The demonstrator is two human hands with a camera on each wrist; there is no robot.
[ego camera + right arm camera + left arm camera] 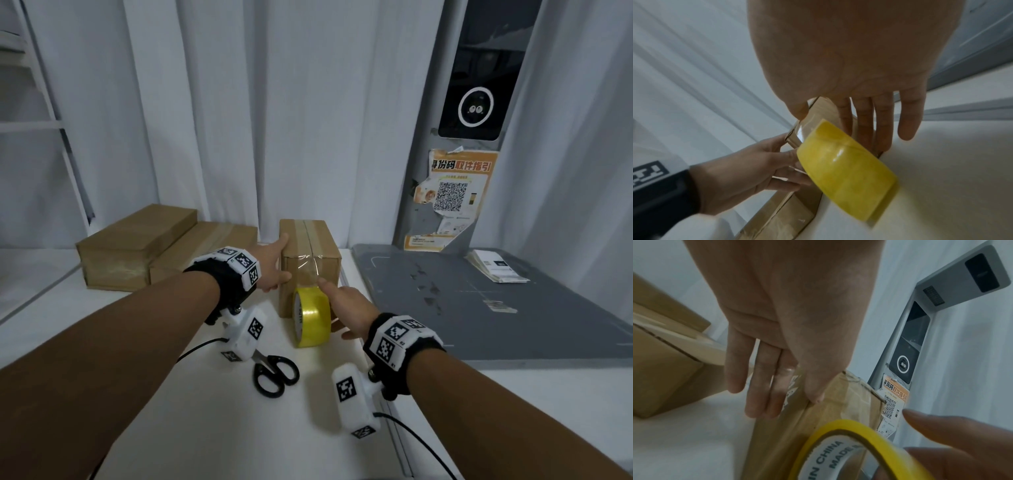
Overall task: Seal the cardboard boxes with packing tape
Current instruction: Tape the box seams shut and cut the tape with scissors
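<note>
A small cardboard box stands at the table's middle, with clear tape along its top seam and down its front. My left hand steadies its left front corner: the thumb lies on the front edge and straight fingers lie flat on the left side. A yellow tape roll stands on edge on the table against the box front, and its strip runs up onto the box. My right hand reaches over the roll. Its thumb touches the tape on the box front, and its straight fingers point down beside the roll.
Black scissors lie on the white table just in front of the roll. Two longer cardboard boxes sit at the back left. On the right are a grey mat with a paper stack and a kiosk post. White curtains hang behind.
</note>
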